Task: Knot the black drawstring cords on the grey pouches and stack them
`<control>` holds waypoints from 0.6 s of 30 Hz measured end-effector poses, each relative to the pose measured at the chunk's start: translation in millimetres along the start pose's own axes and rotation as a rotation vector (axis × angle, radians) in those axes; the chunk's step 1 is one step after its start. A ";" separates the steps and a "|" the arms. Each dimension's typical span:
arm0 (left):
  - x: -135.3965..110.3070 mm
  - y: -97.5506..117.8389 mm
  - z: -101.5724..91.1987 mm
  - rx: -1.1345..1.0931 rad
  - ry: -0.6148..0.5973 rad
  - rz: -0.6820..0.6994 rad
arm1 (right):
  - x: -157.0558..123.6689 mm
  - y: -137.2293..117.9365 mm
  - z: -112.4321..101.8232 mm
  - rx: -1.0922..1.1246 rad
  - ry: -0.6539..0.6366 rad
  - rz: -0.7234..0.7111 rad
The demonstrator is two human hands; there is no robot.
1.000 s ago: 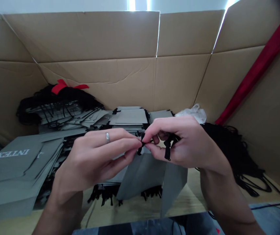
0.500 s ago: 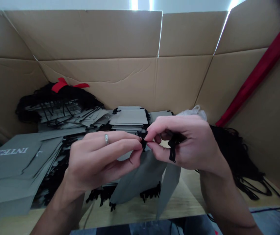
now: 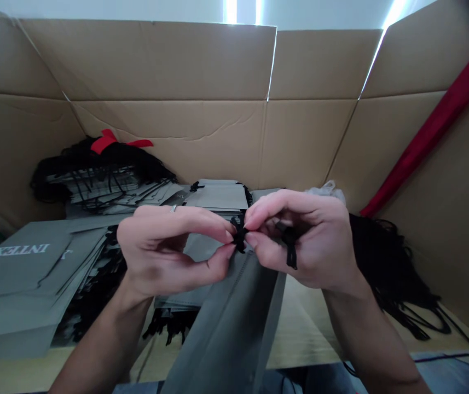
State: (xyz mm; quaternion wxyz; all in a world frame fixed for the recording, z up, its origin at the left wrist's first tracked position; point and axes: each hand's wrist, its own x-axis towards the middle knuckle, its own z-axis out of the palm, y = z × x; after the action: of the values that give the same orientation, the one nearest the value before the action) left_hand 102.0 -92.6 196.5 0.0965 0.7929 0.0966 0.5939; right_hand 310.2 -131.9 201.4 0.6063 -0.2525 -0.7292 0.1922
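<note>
Working this black knot (image 3: 240, 235) well calls, I judge, for a small, firm pinch from each side, with the fingertips close to the cord rather than out on its loose ends, since so short a piece would likely slip from a wider grip; a level, even pull should tighten it without twisting the grey fabric piece (image 3: 230, 323) that hangs just below, and a slack hang of that piece would spare its stitched edge any strain; the knot sits in mid-air between the two hands, above the pale table (image 3: 308, 334) and in front of the small grey stack (image 3: 215, 198), while the grey piece slants down toward the person's lap; the left hand (image 3: 152, 254) comes in from the lower left, its thumb and forefinger bowed into a rounded gap that closes at the tips, where they nip the near side of the knot; its other fingers are mostly hidden behind the forefinger, so I cannot tell how tightly they curl; the right hand (image 3: 312, 235) comes in from the lower right with its back turned partly up, thumb and forefinger tips pressed together on the knot's other side, the remaining fingers folded inward beside a second black cord end (image 3: 290, 249) that dangles below the palm; both wrists stand raised off the table, roughly level with each other, and the fingertips almost meet.
</note>
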 end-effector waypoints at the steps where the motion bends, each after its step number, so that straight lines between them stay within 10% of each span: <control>1: 0.8 -1.2 0.5 -0.029 0.002 0.002 | -0.2 0.2 1.2 -0.007 0.009 -0.009; 9: 0.3 3.4 8.9 -0.253 -0.080 -0.368 | -4.6 7.4 4.6 -0.299 0.212 -0.201; 18: -1.9 9.3 7.9 -0.029 -0.139 -0.149 | 4.3 5.5 -20.4 -0.198 -0.177 -0.234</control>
State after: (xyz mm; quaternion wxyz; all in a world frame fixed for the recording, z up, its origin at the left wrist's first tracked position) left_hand 109.4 -102.4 195.1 0.1580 0.8213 0.1397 0.5302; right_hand 330.3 -125.5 205.5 0.5303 -0.2064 -0.8194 0.0692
